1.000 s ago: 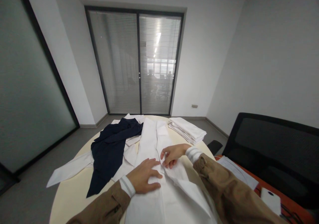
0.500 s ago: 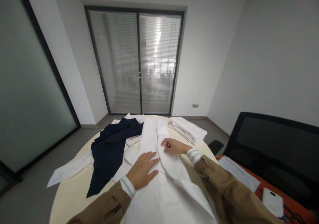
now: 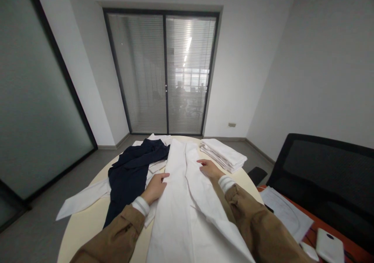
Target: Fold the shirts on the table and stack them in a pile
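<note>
A long white cloth garment [image 3: 175, 216] lies lengthwise down the round table, folded into a narrow strip with an overlapping, wrinkled layer along its right side. My left hand [image 3: 156, 186] is closed at the garment's left edge, thumb and forefinger on the cloth and the other fingers hidden. Opposite it, my right hand [image 3: 210, 169] grips the right edge, its fingers curled at the fabric. Just left of my left hand, a dark navy garment [image 3: 128, 173] lies crumpled over other white clothing, from which a white sleeve-like piece [image 3: 84, 198] reaches past the table edge.
A folded white stack [image 3: 223, 154] sits at the far right of the cream table [image 3: 78, 232]. Beyond its right edge stand a black mesh chair [image 3: 324, 181] and an orange surface bearing papers [image 3: 284, 208] and a white phone-like device [image 3: 330, 245]. A glazed partition [image 3: 163, 72] is behind.
My left hand has moved left from the middle of the white garment to its left edge. My right hand has shifted right to the other edge. The view has turned slightly.
</note>
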The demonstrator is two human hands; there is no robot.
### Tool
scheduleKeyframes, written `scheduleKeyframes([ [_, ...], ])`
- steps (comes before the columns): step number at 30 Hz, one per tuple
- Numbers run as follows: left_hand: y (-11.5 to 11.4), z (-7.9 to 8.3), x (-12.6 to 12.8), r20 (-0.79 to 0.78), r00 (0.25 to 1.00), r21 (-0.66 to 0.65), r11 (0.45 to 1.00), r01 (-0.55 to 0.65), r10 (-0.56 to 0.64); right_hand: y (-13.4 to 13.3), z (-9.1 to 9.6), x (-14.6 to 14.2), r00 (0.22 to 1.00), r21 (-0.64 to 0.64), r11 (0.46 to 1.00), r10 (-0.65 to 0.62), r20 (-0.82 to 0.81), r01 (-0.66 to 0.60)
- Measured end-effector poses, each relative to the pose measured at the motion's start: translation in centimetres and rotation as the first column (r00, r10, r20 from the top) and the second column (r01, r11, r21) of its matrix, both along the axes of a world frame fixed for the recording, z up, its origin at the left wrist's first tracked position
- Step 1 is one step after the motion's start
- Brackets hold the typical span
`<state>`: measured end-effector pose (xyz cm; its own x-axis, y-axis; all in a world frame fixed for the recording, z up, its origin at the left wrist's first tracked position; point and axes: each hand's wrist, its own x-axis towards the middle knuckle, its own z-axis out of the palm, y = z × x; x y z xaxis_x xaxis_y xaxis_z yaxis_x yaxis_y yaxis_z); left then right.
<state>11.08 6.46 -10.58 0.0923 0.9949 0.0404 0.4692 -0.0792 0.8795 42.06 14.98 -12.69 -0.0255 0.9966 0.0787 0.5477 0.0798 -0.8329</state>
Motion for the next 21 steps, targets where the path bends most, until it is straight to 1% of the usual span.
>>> scheduleKeyframes([
  [1,0.4,0.4,0.0,0.035,0.999,-0.019,1.0,-0.002,0.002,0.3,-0.1,-0.1,1.0,-0.012,1.0,-0.013,-0.023,0.013],
  [2,0.8,0.8,0.1,0.056,0.998,-0.01,1.0,-0.013,0.014,0.6,-0.1,-0.1,0.999,-0.021,0.999,-0.029,-0.044,0.028],
  [4,2.0,1.4,0.2,0.058,0.997,0.061,0.996,-0.059,0.056,1.2,0.1,-0.3,0.995,-0.018,0.998,-0.058,-0.083,0.057],
  [6,3.4,1.6,0.2,0.036,0.994,0.13,0.986,-0.105,0.101,1.7,0.3,-0.5,0.989,-0.003,0.997,-0.083,-0.12,0.083],
  [8,4.6,1.5,-0.1,0.017,0.993,0.152,0.981,-0.121,0.12,2.0,0.5,-0.9,0.984,0.007,0.996,-0.087,-0.157,0.089],
  [11,5.1,1.4,-0.7,-0.003,0.995,0.155,0.983,-0.095,0.097,1.8,0.7,-1.2,0.976,0.0,0.999,-0.034,-0.214,0.035],
  [13,4.3,1.6,-0.9,-0.043,0.997,0.164,0.985,-0.049,0.057,1.2,0.9,-1.0,0.96,-0.02,0.999,0.028,-0.279,-0.036],
  [15,2.8,2.4,-0.7,-0.162,0.987,0.216,0.975,0.047,-0.012,0.4,1.0,-0.6,0.934,-0.049,0.994,0.079,-0.348,-0.103],
  [16,1.8,3.0,-0.4,-0.257,0.964,0.259,0.957,0.131,-0.063,0.0,1.1,-0.4,0.925,-0.062,0.99,0.095,-0.368,-0.126],
  [17,0.7,3.6,0.1,-0.346,0.929,0.292,0.926,0.241,-0.133,-0.4,1.1,-0.2,0.924,-0.071,0.988,0.105,-0.368,-0.14],
  [18,-0.4,4.3,0.8,-0.412,0.883,0.3,0.881,0.365,-0.225,-0.7,1.1,0.1,0.929,-0.073,0.987,0.111,-0.354,-0.146],
  [19,-1.5,5.0,1.6,-0.465,0.809,0.269,0.813,0.516,-0.36,-1.0,1.0,0.2,0.938,-0.067,0.987,0.116,-0.328,-0.145],
  [20,-2.6,5.6,2.5,-0.495,0.72,0.221,0.73,0.646,-0.487,-1.3,1.0,0.4,0.948,-0.053,0.988,0.122,-0.295,-0.143],
  [21,-3.6,6.2,3.4,-0.514,0.648,0.189,0.663,0.724,-0.562,-1.6,0.9,0.5,0.956,-0.032,0.989,0.132,-0.263,-0.145],
])
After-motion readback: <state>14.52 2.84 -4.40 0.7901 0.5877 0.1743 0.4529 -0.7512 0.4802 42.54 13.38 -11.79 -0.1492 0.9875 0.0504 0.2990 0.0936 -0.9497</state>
